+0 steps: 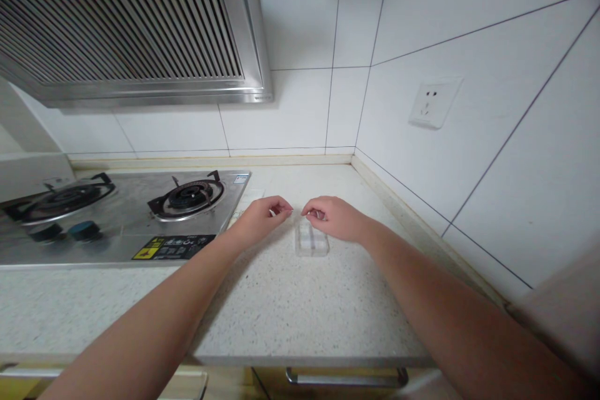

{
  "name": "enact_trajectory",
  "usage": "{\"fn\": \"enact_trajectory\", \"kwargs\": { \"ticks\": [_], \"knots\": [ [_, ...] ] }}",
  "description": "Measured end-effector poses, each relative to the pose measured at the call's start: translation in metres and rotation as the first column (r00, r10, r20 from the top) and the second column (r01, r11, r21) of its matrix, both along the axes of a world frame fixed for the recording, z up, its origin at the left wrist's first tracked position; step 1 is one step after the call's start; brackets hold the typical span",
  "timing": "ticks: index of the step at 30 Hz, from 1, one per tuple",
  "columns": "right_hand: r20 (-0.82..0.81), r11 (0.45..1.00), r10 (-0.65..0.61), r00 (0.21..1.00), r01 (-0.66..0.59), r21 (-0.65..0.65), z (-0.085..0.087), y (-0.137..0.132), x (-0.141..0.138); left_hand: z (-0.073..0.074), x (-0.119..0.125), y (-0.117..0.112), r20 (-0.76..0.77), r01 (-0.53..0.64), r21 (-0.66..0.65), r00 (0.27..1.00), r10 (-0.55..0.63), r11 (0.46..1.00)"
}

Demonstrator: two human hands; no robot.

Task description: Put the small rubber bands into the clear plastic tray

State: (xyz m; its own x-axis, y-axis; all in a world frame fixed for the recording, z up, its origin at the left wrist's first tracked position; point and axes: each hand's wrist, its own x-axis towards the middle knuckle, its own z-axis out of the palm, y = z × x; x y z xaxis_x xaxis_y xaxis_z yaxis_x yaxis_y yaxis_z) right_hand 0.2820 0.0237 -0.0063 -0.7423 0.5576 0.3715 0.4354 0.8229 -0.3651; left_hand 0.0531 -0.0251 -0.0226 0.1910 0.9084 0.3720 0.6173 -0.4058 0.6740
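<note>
A small clear plastic box (312, 246) with what look like inner dividers rests on the speckled countertop. My left hand (263, 220) hovers at the box's upper left, thumb and fingertips pinched together. Over the box's far right part is my right hand (338, 219), its fingers also closed in a pinch and turned toward the left hand. A narrow gap lies between the two sets of fingertips. Whatever they pinch is too small to make out. Part of the box's far end is hidden by my right hand.
A steel gas stove (122, 244) with two burners lies to the left. Above it hangs a range hood (140, 25). A wall socket (434, 102) is on the right wall. Along the counter's front edge sits a drawer handle (347, 380).
</note>
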Motion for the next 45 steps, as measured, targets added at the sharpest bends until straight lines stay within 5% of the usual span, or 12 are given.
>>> {"fn": "enact_trajectory", "kwargs": {
  "ticks": [45],
  "knots": [
    [-0.252, 0.971, -0.041, 0.967, -0.021, -0.237, -0.005, 0.0, -0.006, 0.001, 0.014, -0.004, 0.104, 0.08, -0.119, 0.992, -0.067, 0.99]
  ]
}}
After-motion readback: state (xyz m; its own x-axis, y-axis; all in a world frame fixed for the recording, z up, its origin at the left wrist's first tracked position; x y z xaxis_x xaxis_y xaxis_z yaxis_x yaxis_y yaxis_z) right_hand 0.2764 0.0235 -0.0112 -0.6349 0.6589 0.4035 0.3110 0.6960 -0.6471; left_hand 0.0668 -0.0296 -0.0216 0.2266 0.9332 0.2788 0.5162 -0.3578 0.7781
